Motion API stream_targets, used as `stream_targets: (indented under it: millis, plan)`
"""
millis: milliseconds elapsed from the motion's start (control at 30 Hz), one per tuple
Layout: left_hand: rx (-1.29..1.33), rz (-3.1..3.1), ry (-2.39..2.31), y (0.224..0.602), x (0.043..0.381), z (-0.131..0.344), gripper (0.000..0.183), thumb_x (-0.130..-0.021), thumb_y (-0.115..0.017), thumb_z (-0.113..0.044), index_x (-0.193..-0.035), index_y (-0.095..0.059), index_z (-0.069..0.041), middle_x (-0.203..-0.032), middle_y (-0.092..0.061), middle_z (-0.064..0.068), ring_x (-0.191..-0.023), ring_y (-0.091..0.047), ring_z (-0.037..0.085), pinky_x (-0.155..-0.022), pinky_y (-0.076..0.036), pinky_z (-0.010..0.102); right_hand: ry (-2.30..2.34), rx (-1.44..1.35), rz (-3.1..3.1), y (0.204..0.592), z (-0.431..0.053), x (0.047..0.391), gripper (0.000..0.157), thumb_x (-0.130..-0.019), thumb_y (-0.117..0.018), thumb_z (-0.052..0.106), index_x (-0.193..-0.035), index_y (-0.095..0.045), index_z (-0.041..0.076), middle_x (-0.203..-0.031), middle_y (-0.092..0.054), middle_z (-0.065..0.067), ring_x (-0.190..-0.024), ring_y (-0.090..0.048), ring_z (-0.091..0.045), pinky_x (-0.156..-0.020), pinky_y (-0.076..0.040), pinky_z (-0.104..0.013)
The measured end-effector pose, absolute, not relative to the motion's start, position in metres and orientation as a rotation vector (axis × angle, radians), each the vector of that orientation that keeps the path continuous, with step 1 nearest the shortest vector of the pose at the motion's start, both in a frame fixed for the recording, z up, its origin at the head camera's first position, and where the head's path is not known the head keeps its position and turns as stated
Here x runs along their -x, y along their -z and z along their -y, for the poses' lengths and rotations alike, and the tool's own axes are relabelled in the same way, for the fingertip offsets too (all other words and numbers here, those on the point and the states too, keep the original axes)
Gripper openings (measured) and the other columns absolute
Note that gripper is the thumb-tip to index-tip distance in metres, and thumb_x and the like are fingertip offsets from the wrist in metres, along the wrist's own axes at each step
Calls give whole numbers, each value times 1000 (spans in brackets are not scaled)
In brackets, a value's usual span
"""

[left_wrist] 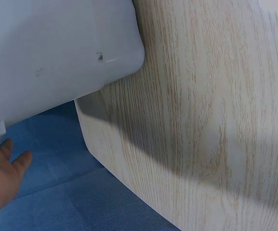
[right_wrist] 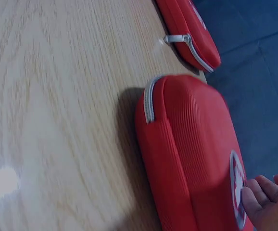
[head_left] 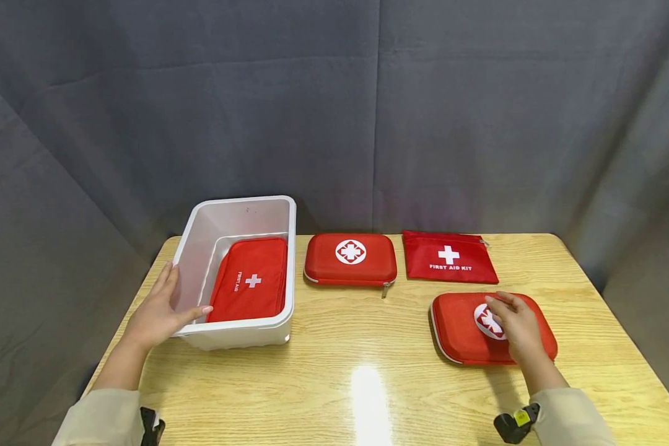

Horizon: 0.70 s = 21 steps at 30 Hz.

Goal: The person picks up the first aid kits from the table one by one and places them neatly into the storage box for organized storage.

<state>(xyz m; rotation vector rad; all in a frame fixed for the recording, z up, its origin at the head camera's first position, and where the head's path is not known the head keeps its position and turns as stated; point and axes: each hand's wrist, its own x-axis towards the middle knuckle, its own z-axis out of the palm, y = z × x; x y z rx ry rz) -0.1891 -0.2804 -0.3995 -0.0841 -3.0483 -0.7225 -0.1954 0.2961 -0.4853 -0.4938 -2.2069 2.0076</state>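
Observation:
My left hand [head_left: 157, 314] is at the near left corner of a white plastic bin [head_left: 238, 324], fingers along its left rim and thumb extended over the front rim. Inside the bin lies a red first aid pouch [head_left: 263, 257] with a white cross. On the right, my right hand [head_left: 517, 325] is over a red hard first aid case [head_left: 458, 322], loosely bent fingers at its round white emblem. In the right wrist view the fingertips [right_wrist: 254, 195] are by that emblem; whether they press on it I cannot tell. The left wrist view shows the bin's outer wall [left_wrist: 62, 57].
A second red hard case [head_left: 323, 257] with a zip pull lies right of the bin. Beside it is a flat red first aid kit pouch [head_left: 418, 260]. All stand on a wooden table [head_left: 334, 347], with a grey curtain [head_left: 334, 124] behind its far edge.

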Motion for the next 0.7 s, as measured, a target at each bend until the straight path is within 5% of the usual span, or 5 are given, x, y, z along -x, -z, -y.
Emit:
stream_targets:
  millis: [267, 433, 700]
  plan:
    - [83, 3043, 716, 400, 189, 281, 102, -71, -57, -57, -137, -2, -1, -143, 2, 14, -121, -18, 44, -84, -26, 63, -1858, 599, 2227, 489, -318, 192, 44, -78, -62, 31, -111, -47, 7, -82, -50, 17, -75, -47, 6, -66, -38, -9]
    - [79, 3044, 711, 400, 190, 281, 102, -71, -56, -57, -137, -2, -1, -143, 2, 14, -121, -18, 45, -83, -26, 63, -1717, 754, 2307, 498, -333, 194, 60, -79, -59, 39, -123, -41, 3, -99, -52, 2, -96, -45, -12, -81, -36, -21]
    - [63, 3053, 719, 399, 189, 281, 102, -71, -57, -57, -137, -1, -3, -143, 4, 13, -121, -17, 45, -82, -27, 64, -1632, 877, 2321, 528, -366, 199, 76, -79, -52, 48, -134, -27, 1, -130, -31, -19, -117, -31, -32, -96, -26, -43]
